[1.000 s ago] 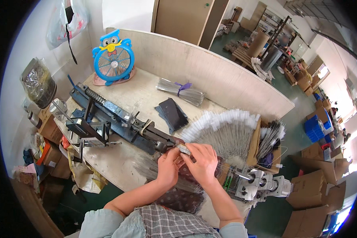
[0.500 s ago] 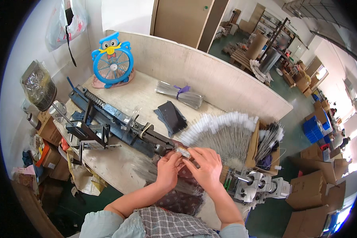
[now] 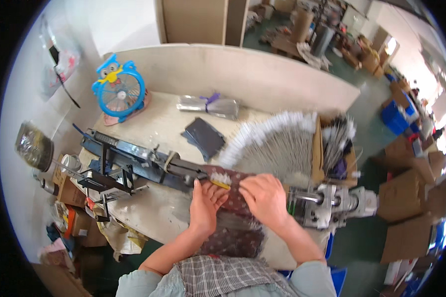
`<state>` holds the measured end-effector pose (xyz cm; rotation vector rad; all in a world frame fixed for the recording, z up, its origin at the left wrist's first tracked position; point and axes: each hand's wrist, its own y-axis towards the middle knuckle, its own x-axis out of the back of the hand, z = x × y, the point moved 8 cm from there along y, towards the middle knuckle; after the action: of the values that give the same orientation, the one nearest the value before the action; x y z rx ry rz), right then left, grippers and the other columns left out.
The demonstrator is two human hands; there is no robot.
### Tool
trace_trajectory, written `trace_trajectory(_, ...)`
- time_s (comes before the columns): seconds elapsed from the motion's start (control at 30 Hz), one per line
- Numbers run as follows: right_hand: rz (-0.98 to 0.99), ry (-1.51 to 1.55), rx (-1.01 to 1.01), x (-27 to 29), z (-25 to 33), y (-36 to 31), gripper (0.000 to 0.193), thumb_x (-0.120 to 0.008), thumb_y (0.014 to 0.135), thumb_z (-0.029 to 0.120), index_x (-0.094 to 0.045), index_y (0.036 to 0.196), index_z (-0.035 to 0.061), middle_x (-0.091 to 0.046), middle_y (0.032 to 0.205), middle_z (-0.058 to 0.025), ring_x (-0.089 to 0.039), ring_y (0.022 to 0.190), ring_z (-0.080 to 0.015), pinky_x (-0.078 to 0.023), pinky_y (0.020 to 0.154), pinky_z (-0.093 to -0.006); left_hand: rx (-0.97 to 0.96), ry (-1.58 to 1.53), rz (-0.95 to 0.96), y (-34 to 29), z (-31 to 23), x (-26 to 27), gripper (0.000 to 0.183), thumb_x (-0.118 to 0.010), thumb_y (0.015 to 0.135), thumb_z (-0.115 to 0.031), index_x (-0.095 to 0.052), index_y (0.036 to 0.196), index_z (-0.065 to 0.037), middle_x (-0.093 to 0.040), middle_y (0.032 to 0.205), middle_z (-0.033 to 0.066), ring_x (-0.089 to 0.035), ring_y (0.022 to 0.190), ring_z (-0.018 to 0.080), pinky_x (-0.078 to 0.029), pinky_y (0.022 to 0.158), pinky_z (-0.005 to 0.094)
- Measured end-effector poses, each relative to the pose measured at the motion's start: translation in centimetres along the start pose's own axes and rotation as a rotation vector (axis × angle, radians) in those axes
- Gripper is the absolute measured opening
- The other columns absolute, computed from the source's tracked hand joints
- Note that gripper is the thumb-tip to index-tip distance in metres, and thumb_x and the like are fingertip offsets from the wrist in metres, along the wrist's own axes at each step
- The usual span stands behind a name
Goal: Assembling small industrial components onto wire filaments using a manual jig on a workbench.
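Note:
My left hand (image 3: 204, 205) is palm up at the near end of a long dark metal bench device (image 3: 153, 161), thumb apart from its loosely bent fingers. Just beyond its fingertips is a small piece with white bristles and a yellow strip (image 3: 220, 184), like a small brush; whether the fingers touch it is unclear. My right hand (image 3: 266, 200) hovers to the right, fingers bent and slightly blurred, with nothing visible in them. Beneath both hands lies a dark red dotted cloth (image 3: 233, 240).
A fan of white-tipped wire brushes (image 3: 277, 141) spreads beside a cardboard box (image 3: 319, 153). At right stands a metal shaft machine (image 3: 327, 205). Behind are a dark phone-like slab (image 3: 205, 137), a tied wire bundle (image 3: 208, 105) and a blue bird-shaped fan (image 3: 121, 94).
My hands have come apart: the right has moved right, away from the small piece, and the left has turned palm up. My view has also shifted.

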<state>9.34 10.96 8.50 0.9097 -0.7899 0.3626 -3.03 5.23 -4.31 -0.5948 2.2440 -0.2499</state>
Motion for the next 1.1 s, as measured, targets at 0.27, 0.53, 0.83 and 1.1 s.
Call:
trace_trajectory(0.27, 0.435, -0.066, -0.249, -6.0, -4.7, -10.7, 0.013, -0.058, 0.083, 0.016, -0.063, 0.094, 0.0096, -0.063, 0.073, -0.0070, -0.064, 0.069, -0.0275, -0.051, 0.058, -0.0398, 0.021, 0.302, -0.015, -2.5, -1.9, 5.6, 0.044, -0.058, 0.090, -0.022, -0.046, 0.128, -0.003, -0.058, 0.117, 0.0116, -0.058, 0.105, 0.0212, -0.048, 0.084, 0.0329)
trace_trajectory(0.53, 0.619, -0.088, -0.339, -8.3, -4.8, -11.7, 0.014, -0.061, 0.083, 0.020, -0.066, 0.093, 0.0114, -0.067, 0.083, -0.0071, -0.065, 0.076, -0.0268, -0.051, 0.063, -0.0389, -0.378, -0.163, -0.704, -7.3, -14.0, 36.2, 0.032, -0.068, 0.082, -0.041, -0.061, 0.090, -0.010, -0.059, 0.075, -0.0017, -0.054, 0.067, 0.0084, -0.042, 0.059, 0.0222)
trace_trajectory(0.83, 0.509, -0.146, -0.230, -4.5, -4.4, -11.4, 0.016, -0.059, 0.080, 0.012, -0.064, 0.096, 0.0128, -0.062, 0.082, -0.0058, -0.064, 0.074, -0.0246, -0.052, 0.059, -0.0371, -0.611, -0.104, -0.984, -8.8, -17.4, 42.4, 0.036, -0.072, 0.078, -0.043, -0.060, 0.093, -0.012, -0.062, 0.078, 0.0007, -0.057, 0.069, 0.0117, -0.044, 0.059, 0.0258)
trace_trajectory(1.1, 0.602, -0.166, -0.228, -3.9, -4.3, -12.2, 0.019, -0.059, 0.078, 0.010, -0.062, 0.096, 0.0110, -0.059, 0.079, -0.0070, -0.064, 0.072, -0.0265, -0.052, 0.059, -0.0366, -0.075, -0.151, -0.264, -2.8, -2.3, 17.5, 0.026, -0.052, 0.092, -0.025, -0.053, 0.110, -0.007, -0.060, 0.104, 0.0096, -0.060, 0.094, 0.0213, -0.049, 0.085, 0.0334)
